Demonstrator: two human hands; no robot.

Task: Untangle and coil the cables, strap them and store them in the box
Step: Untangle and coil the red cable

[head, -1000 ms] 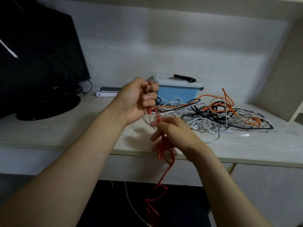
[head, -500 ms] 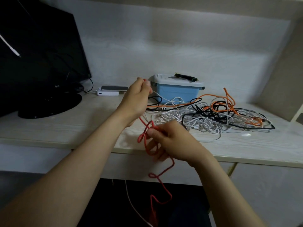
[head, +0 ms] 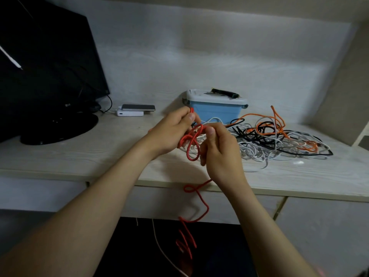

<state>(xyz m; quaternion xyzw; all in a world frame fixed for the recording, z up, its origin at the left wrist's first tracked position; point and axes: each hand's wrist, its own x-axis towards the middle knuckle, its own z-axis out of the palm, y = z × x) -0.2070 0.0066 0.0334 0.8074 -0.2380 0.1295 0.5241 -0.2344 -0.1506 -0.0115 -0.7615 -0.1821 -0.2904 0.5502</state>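
Since half a sec ago the right hand (head: 221,154) has come up from the counter (head: 99,154) edge to meet the left hand (head: 171,130), bringing a fresh loop of the red cable (head: 192,149) w/ it; the hanging tail looks shorter. One cable end sticks up above the left hand's fingertips, & its fingers (head: 188,117) curl round the loops gathered so far. The right hand's thumb & fingers (head: 210,131) pinch the cable just beside those loops. The rest of the red cable drops past the counter edge, kinked, towards the floor.

Step in hand, as I judge it: coiling, w/ several turns to go. To do it well:
- Lay each new turn flat against the last, same size.
- Let the left thumb trap it before the right hand lets go.
- Slide the right hand down the tail w/ a loose pinch so kinks run out.
- A slight roll per turn should stop figure-eights.

No strap I can pick out for certain. The blue box (head: 216,112) sits lidded behind the hands, beside the cable tangle (head: 279,140). Keep the tail out of that.
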